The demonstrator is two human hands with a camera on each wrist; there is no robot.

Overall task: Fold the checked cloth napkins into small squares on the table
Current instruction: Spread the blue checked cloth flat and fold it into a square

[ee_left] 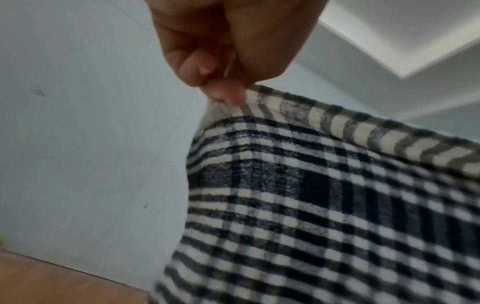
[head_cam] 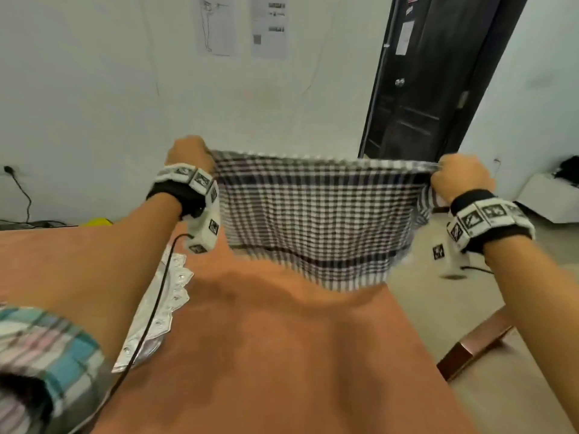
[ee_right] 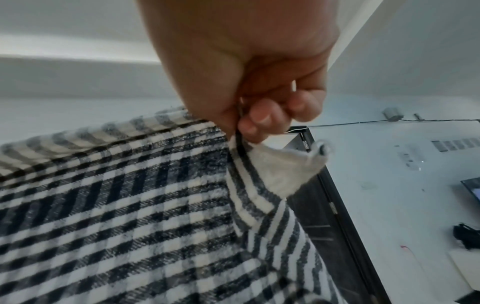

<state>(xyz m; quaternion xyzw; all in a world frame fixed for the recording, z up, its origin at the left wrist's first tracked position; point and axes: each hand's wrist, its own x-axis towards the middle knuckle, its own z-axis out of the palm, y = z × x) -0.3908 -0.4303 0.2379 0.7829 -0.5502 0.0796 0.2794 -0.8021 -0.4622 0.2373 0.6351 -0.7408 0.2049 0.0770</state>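
A black-and-white checked napkin (head_cam: 316,214) hangs spread in the air above the far part of the brown table (head_cam: 282,355). My left hand (head_cam: 189,156) pinches its upper left corner, seen close in the left wrist view as checked napkin (ee_left: 324,195) held by my left hand (ee_left: 223,90). My right hand (head_cam: 459,177) pinches the upper right corner; in the right wrist view my right hand (ee_right: 244,131) grips the checked napkin (ee_right: 116,205) with a small flap folded over beside the fingers. The top edge is pulled taut between both hands. The lower edge hangs just above the table.
A white lace-edged cloth (head_cam: 163,308) lies on the table under my left forearm, with a black cable (head_cam: 150,311) across it. A dark door (head_cam: 423,79) stands at the back right. A copper-coloured bar (head_cam: 473,346) sits low on the floor at the right.
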